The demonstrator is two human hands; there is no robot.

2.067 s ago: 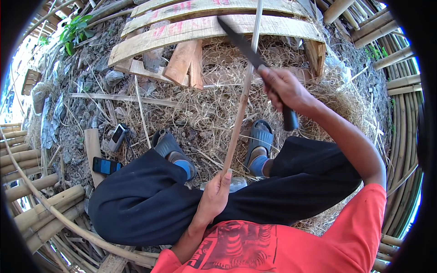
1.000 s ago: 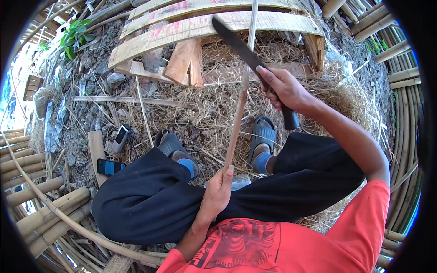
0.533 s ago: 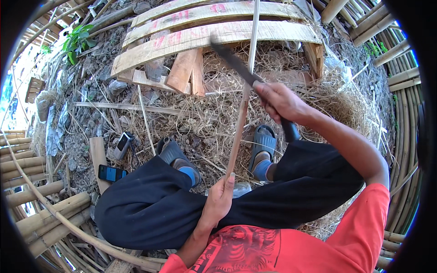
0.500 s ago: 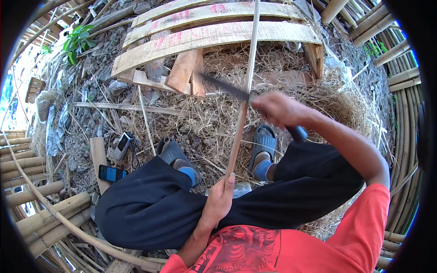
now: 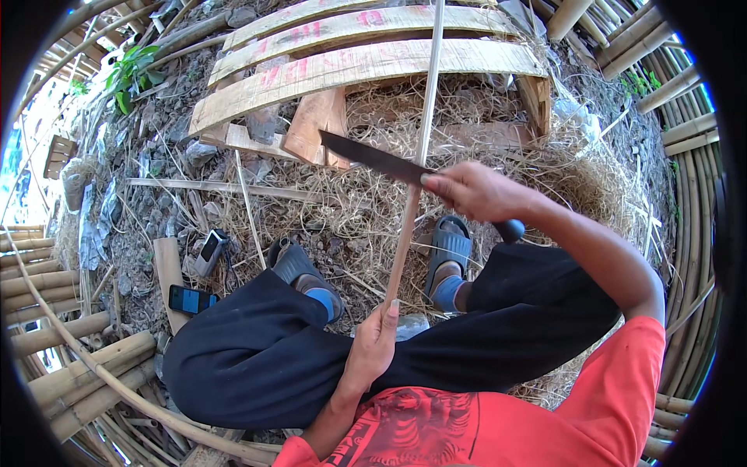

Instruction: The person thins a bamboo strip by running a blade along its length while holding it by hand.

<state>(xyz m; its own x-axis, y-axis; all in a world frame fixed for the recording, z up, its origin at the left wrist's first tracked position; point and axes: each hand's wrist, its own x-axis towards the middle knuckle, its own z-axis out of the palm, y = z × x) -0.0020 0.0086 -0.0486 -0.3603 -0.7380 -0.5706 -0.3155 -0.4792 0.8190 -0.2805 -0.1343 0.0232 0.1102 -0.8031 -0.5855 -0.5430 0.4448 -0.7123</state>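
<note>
My left hand (image 5: 373, 346) is closed around the lower end of a long thin bamboo strip (image 5: 403, 247), close to my lap. The strip runs up and away, its far part crossing over a wooden slatted pallet (image 5: 366, 64). My right hand (image 5: 478, 191) grips a large dark-bladed knife (image 5: 372, 159) by its handle, whose rounded dark end shows below the fist. The blade points left and lies across the strip about midway along it, with the thumb near the base of the blade and close to the strip.
Curly bamboo shavings (image 5: 576, 183) cover much of the ground around my sandalled feet. At left, a phone (image 5: 192, 299) and a small boxy device (image 5: 211, 251) lie by a flat wood piece (image 5: 167, 268). Bamboo poles (image 5: 692, 179) line the right side; more poles (image 5: 70, 366) stand at lower left.
The knife and right hand have shifted slightly down and toward me along the strip; the blade, blurred before, now shows sharply. My left hand has hardly moved.
</note>
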